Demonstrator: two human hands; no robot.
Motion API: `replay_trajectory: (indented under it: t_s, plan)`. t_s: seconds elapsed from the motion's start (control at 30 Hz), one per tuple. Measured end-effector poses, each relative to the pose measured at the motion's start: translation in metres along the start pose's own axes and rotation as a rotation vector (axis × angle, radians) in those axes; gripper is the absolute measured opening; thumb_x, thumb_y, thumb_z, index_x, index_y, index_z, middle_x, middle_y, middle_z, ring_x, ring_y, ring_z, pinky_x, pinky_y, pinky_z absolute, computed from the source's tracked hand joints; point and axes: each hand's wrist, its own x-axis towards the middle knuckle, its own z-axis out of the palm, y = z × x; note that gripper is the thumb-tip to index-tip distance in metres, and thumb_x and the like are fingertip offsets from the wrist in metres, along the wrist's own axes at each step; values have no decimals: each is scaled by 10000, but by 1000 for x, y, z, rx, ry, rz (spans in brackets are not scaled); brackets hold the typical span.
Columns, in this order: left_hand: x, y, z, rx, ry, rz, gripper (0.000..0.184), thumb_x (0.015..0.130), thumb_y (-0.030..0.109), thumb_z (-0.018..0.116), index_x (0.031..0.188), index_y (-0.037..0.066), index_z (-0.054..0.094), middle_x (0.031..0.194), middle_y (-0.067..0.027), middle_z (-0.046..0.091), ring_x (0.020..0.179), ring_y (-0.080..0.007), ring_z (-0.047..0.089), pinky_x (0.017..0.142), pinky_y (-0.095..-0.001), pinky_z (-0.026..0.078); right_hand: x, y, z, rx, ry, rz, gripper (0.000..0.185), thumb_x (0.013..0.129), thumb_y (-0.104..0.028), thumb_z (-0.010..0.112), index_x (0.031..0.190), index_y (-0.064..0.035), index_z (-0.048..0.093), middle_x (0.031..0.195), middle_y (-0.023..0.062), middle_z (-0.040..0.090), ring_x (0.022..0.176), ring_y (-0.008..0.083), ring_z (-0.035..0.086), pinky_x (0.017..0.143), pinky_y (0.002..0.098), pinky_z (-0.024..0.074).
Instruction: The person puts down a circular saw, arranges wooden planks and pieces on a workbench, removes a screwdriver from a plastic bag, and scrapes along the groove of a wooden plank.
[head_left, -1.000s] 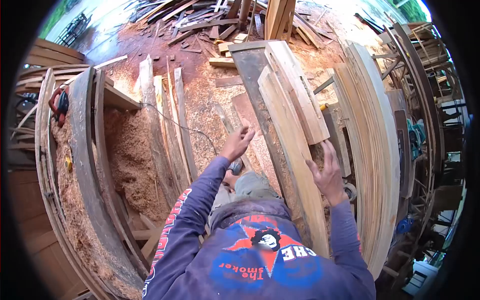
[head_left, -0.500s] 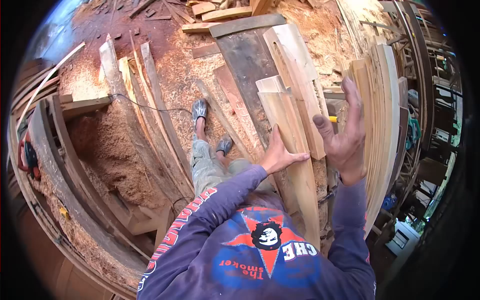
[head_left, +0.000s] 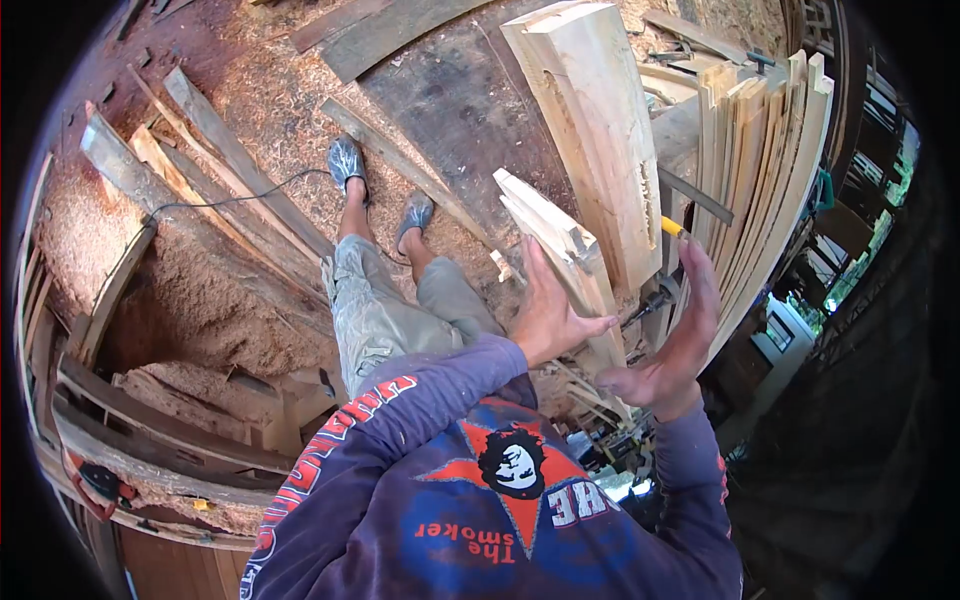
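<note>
My left hand (head_left: pixel 557 318) is closed around a pale wooden plank (head_left: pixel 570 250), its thumb across the near face and fingers along the left edge. The plank stands tilted, its stepped far end raised toward the stacked timber. My right hand (head_left: pixel 668 345) is just right of the plank, palm turned toward it, with thumb and fingers wide apart. Nothing shows in that hand; whether its thumb touches the plank I cannot tell. Near its fingertips is a small yellow cylindrical piece (head_left: pixel 673 228).
A thick pile of pale boards (head_left: pixel 595 130) lies ahead, with several upright planks (head_left: pixel 760 190) to its right. A dark board (head_left: pixel 455 120) lies on the shavings-covered floor. A cable (head_left: pixel 235 200) crosses long offcuts (head_left: pixel 225 140). A red-and-black tool (head_left: pixel 100 485) is at far left.
The plank in my left hand has been lifted and turned, its far end now raised off the pile. My right hand has lowered slightly. The view has shifted.
</note>
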Motion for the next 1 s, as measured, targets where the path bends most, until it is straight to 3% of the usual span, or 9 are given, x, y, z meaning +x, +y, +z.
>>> replay_trajectory:
  t_s: [0.07,0.17,0.23,0.33,0.4,0.63,0.73,0.9,1.0]
  plan:
    - [3,-14,4,3,2,-28,1467,636,484,891,1482,-137,-135,1546,-418,-19,1479,-544,-29,1247,-502,80,15,15,46,43,39,113,1211,708,-606,832,1513,60,221,1516,279,349,1396,408,403,1158,506,330]
    - [1,-44,15,70,-464,-85,1239,728,508,802,1524,-105,77,1560,-410,-37,1475,-552,-56,1243,-525,45,26,33,101,144,-76,335,1176,736,-593,819,1517,29,198,1503,288,347,1396,414,394,1162,522,316]
    - [6,-37,10,-8,-415,-64,1136,738,525,771,1517,-83,211,1557,-423,-87,1472,-556,-92,1236,-545,33,25,42,101,59,-74,-11,1160,744,-554,829,1512,44,198,1511,282,344,1404,393,389,1172,497,315]
    - [5,-46,24,116,-786,-129,1155,806,538,701,1538,-101,77,1534,-459,-96,1475,-560,-67,1230,-563,56,23,34,62,53,45,172,1165,711,-552,854,1496,54,243,1493,272,367,1384,391,416,1159,484,337]
    - [9,-7,13,-92,-21,-43,1168,851,521,657,1505,-142,-48,1521,-477,-84,1475,-562,-46,1213,-609,77,23,20,29,33,42,169,1169,694,-543,866,1491,58,257,1482,270,374,1370,396,432,1149,483,348]
    - [22,-13,24,31,-51,104,1186,806,413,745,1498,-157,-31,1534,-457,-39,1472,-563,-58,1211,-606,91,44,50,76,72,36,154,1081,709,-403,879,1470,59,264,1445,267,389,1331,383,469,1125,485,381]
    - [31,-13,11,0,-538,-61,1160,796,366,752,1500,-155,-9,1532,-452,-8,1470,-570,-35,1214,-600,89,42,66,95,310,120,143,984,798,-386,818,1464,39,232,1460,266,363,1330,389,459,1135,502,365]
    - [25,2,21,170,24,20,1268,756,391,813,1490,-153,-66,1522,-402,162,1455,-494,200,1225,-485,181,29,62,89,546,422,242,882,944,-575,589,1490,-15,181,1488,253,339,1327,386,451,1143,519,340]
    - [20,13,22,101,9,-58,1361,658,398,870,1470,-182,-57,1536,-432,59,1475,-527,101,1238,-489,141,-6,61,71,655,759,386,752,1013,-585,428,1482,-41,207,1466,248,409,1323,377,471,1111,511,374]
